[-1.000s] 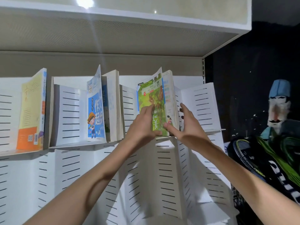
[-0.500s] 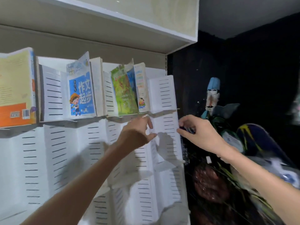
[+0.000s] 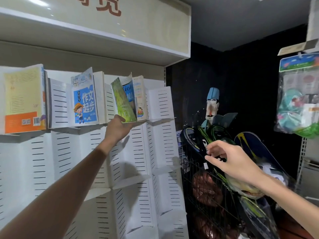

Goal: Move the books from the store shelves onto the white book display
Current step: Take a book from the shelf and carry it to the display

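Top row of display (image 3: 160, 104) holds 3 book groups; rows below bare. Left hand (image 3: 119, 129) touches green book (image 3: 123, 102), grip unclear; right hand (image 3: 229, 159) loose, empty.

A green paperback book (image 3: 123, 102) leans tilted on the white slotted book display (image 3: 160, 104), just above the left hand's fingers (image 3: 120, 118).

Dim, overhead glare, blurred right side
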Available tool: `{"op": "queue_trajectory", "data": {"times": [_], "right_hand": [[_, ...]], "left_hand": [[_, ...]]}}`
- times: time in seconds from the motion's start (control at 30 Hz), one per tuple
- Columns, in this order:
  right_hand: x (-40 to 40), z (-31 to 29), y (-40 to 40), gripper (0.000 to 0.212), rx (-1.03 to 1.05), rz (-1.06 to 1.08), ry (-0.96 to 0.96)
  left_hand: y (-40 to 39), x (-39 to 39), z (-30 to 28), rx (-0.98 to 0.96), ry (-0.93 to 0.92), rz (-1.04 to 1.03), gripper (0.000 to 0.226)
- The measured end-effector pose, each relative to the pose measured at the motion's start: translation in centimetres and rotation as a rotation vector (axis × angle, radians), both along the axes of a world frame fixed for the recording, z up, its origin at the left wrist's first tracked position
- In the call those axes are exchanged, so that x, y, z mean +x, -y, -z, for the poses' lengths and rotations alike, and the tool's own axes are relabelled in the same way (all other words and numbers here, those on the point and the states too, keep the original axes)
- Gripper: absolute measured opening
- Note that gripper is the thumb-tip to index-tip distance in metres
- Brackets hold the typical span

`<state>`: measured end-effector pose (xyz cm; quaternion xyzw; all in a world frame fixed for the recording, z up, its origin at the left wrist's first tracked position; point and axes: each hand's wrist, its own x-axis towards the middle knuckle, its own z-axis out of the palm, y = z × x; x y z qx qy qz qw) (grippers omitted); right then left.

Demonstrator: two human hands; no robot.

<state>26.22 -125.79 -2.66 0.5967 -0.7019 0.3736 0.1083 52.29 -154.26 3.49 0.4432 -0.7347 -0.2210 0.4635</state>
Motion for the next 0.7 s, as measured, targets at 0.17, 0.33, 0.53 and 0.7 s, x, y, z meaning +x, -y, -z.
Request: {"op": "queue_trajectory", "data": {"times": [0.17,0.33,0.53,0.7], "right_hand": [[0.5,-1.0,-1.7,0.028,0.004,-0.072,-0.001],[-1.9,-0.2,-10.5,0.026,0.035,-0.025,-0.018],[-8.6,1.9,-30.7,0.029,0.03,0.129,-0.032],[-14.0,3.0,-51.1,0.021,0.071,0.419,-0.003]], "left_hand": [[-6.2,-2.2,2.0,-0.048,0.279,0.12,0.023],[-17.0,-7.5,4.4,-0.127,0.398,0.322,0.02],[-34.4,-18.1,8.1,-0.167,0.431,0.637,0.014],[-52.4,-29.6,9.9,-0.235,0.456,0.877,0.012]]}}
